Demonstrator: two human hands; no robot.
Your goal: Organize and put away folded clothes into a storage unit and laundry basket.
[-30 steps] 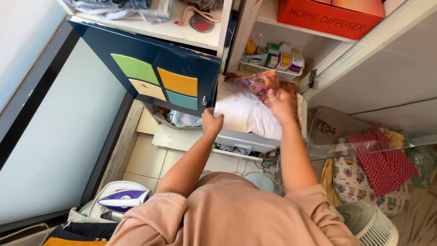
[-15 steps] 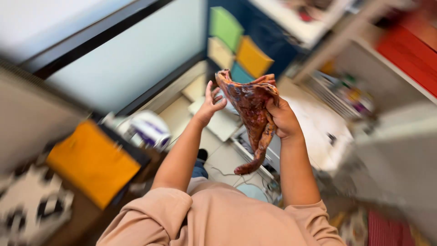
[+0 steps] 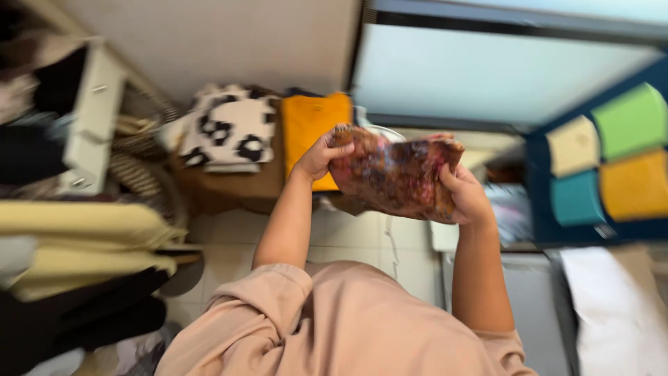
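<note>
- While both arms are up, the left hand (image 3: 321,154) and the right hand (image 3: 465,196) are closed on the two ends of a brown patterned cloth (image 3: 394,174), in the air above the tiled floor (image 3: 348,237).
- Half a second ago the cloth hung down long from the right hand; now it is stretched wide between both.
- An orange shirt (image 3: 314,124) lies just behind it, and the blue cupboard door (image 3: 598,167) stands near on the right.

Both hands hold a folded reddish-brown patterned cloth (image 3: 395,175) up in mid-air: the left hand (image 3: 321,154) grips its left edge, the right hand (image 3: 465,196) its right edge. Beyond it lie an orange garment (image 3: 313,124) and a black-and-white patterned fabric (image 3: 226,129). A dark blue cabinet door (image 3: 605,163) with coloured panels stands at right.
</note>
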